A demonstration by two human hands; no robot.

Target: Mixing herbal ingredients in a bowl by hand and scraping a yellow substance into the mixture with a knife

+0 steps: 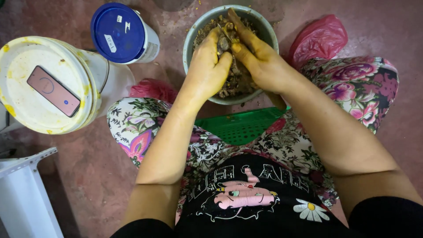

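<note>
I see my left hand (207, 66) curled shut around a small dark piece (224, 44) over the grey bowl (190, 37). My right hand (260, 57) pinches what may be a small blade against it. A white bucket (101, 83) carrying a phone (53, 91) stands left, a blue-lidded tub (118, 31) beside it.

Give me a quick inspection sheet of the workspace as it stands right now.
Surface: reddish floor, with scattered crumbs near the bowl.
Job's things: grey bowl of brownish pieces; a small dark piece held over it.
Clutter: white bucket with a phone lying on its lid; blue-lidded tub; pink bag; green perforated stool; white metal frame.
Grippers: left hand and right hand both yellow-stained, fingers closed around the piece.
Cables: nothing seen.
Surroundings: floral-trousered knees either side of the bowl.
</note>
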